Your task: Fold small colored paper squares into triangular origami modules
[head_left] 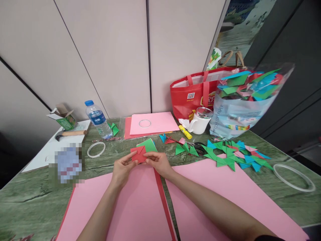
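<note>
A small folded red paper point(138, 155) is pinched between both of my hands above the pink sheets at the table's middle. My left hand point(122, 170) grips its left edge with thumb and fingers closed. My right hand point(157, 162) holds its right edge, fingers curled on it. Just behind the red paper lies a green paper square point(149, 145). Large pink sheets point(140, 207) lie under my forearms, with a red strip point(164, 201) between them.
Folded green, blue and pink paper triangles point(233, 155) are heaped to the right, near scissors point(199, 146), a yellow glue stick point(185, 132) and a white mug point(199, 124). A water bottle point(98, 119), red bag point(198, 92), plastic bag of folded papers point(244, 100) and tape rings point(96, 149) stand around.
</note>
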`<state>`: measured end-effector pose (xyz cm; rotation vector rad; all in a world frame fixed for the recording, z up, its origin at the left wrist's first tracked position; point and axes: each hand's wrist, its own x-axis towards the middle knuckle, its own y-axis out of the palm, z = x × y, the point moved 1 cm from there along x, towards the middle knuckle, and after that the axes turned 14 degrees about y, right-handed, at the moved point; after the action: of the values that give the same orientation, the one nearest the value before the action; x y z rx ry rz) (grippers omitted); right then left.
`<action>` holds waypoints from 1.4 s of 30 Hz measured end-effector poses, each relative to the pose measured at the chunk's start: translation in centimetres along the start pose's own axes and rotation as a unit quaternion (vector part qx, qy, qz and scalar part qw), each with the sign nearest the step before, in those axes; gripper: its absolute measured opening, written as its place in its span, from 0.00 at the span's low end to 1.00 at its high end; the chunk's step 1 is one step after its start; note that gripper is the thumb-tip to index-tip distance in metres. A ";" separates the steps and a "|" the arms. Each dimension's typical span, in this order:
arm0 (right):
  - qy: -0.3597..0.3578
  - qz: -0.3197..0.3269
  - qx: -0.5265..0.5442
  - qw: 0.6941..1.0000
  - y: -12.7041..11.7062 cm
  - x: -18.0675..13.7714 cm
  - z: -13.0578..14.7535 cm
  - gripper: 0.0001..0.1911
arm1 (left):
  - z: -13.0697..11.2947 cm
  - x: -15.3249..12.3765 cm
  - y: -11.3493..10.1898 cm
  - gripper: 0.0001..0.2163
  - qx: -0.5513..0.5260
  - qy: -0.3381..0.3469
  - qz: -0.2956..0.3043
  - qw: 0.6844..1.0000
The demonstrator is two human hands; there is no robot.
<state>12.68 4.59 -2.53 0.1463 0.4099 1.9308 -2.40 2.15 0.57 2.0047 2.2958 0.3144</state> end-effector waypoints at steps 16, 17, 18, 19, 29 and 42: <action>-0.079 -0.109 -0.107 0.985 -0.1 -0.1 0.3 0.11 | -0.8 -0.5 0.7 0.18 0.127 0.101 -0.008 0.987; -0.075 -0.115 -0.106 0.985 0.0 -0.1 0.2 0.13 | -0.9 -0.4 0.6 0.19 0.133 0.127 -0.012 0.983; -0.071 -0.119 -0.106 0.985 0.0 -0.2 0.2 0.15 | -0.9 -0.4 0.4 0.20 0.145 0.153 -0.012 0.977; -0.067 -0.120 -0.105 0.985 0.1 -0.3 0.2 0.16 | -0.9 -0.3 0.3 0.19 0.168 0.179 -0.005 0.969; -0.135 -0.106 -0.130 0.977 0.5 -0.8 1.1 0.04 | -0.9 -0.7 0.4 0.06 0.380 0.332 0.023 0.863; -0.180 -0.102 -0.148 0.967 0.3 -1.0 1.0 0.03 | -0.5 -0.4 0.4 0.06 0.181 0.158 0.048 0.969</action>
<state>13.13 3.83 -1.40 0.2425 -0.1040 1.6940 -2.03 1.72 1.10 2.3981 2.6102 0.2502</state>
